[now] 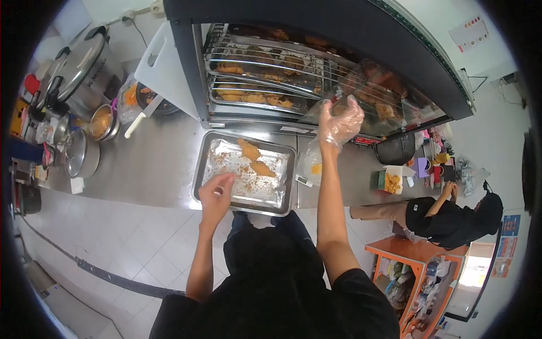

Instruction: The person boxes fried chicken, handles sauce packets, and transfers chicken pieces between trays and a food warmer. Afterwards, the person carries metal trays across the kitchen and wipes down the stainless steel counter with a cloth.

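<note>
A metal tray (pixel 199 169) with two pieces of fried chicken (pixel 248 149) and scattered crumbs lies on the steel counter in front of me. My left hand (pixel 214 198) is bare, over the tray's near left corner, its fingers loosely curled and apart with nothing visible in them. My right hand (pixel 340 125) wears a clear plastic glove. Raised at the front of a dark food warmer cabinet (pixel 195 73), it has thumb and fingers apart against the glass. Whether it grips the glass edge is hard to tell. Racks inside hold trays of fried chicken (pixel 248 96).
Left on the counter are a knife (pixel 135 125), a white cutting board (pixel 164 68), pots (pixel 83 152) and a large cooker (pixel 90 68). Right of the tray lies a small digital device (pixel 304 181). A person (pixel 457 220) in black stands farther right, near a food box (pixel 393 182) and orange shelf (pixel 395 248).
</note>
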A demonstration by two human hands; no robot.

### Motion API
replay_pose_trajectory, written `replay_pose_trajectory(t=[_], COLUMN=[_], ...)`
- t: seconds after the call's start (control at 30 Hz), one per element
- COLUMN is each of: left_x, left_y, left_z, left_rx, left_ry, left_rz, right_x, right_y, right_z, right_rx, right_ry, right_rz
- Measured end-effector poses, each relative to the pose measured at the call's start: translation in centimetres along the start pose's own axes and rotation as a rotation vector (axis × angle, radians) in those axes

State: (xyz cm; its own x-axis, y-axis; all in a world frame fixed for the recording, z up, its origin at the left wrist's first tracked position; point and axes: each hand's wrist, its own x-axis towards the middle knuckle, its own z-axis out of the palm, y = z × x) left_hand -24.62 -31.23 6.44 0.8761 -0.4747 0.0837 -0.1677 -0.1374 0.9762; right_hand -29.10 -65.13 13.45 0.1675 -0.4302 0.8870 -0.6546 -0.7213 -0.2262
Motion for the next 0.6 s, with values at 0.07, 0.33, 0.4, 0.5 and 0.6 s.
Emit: replay_pose_trajectory(t=[0.07, 0.33, 0.4, 0.5, 0.6], left_x=[0.0, -7.8, -9.5, -9.4, -8.1], left_y=[-0.6, -7.5, -8.8, -9.4, -6.9], left_z=[-1.5, -9.3, -10.1, -9.1, -7.4], left_rx=[0.024, 0.289, 0.274, 0.276, 0.228], left_ry=[0.041, 0.275, 0.323, 0.369, 0.283], left_rz=[0.03, -0.171, -0.23, -0.25, -0.287], right_x=[0.0, -2.0, -3.9, -5.6, -4.7], right_y=[1.0, 1.8, 0.5, -9.2, -15.9], right_z=[0.0, -0.1, 1.2, 2.1, 5.0], right_rx=[-0.007, 0.23, 0.484, 0.757, 1.221], right_ry=[-0.002, -0.16, -0.129, -0.418, -0.792], right_rz=[0.015, 0.408, 0.616, 0.385, 1.095])
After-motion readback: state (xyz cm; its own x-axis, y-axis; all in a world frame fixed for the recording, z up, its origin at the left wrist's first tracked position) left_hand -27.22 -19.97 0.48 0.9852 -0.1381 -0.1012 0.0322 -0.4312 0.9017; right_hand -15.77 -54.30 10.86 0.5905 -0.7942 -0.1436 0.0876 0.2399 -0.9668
